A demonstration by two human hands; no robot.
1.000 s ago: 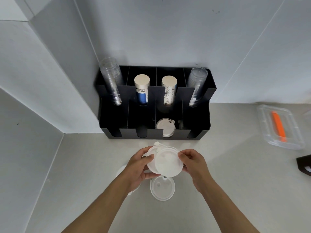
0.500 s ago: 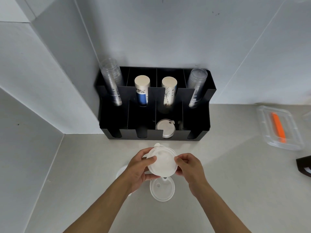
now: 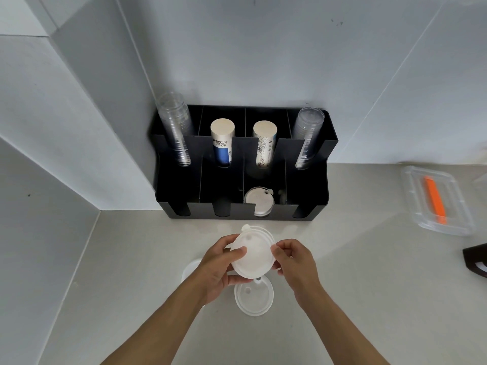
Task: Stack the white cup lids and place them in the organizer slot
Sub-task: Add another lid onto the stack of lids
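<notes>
On the grey counter (image 3: 369, 285), left hand (image 3: 216, 270) and right hand (image 3: 295, 262) both grip stacked white lids (image 3: 253, 255); paper cup sleeve (image 3: 222, 143) print is unreadable.

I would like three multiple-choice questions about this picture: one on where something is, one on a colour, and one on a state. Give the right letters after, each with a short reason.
1. Where in the organizer do lids already lie?
A. front row, far left slot
B. front row, third slot from the left
C. back row, far right slot

2. What colour is the long item in the clear container at the right?
A. orange
B. green
C. blue

3. How are the held lids kept?
A. lying on the counter
B. in one hand only
C. between both hands, above the counter

Answers:
1 B: the slot lids sit there.
2 A: the long item is orange.
3 C: the left hand and right hand grip opposite edges, above a loose lid.
</notes>
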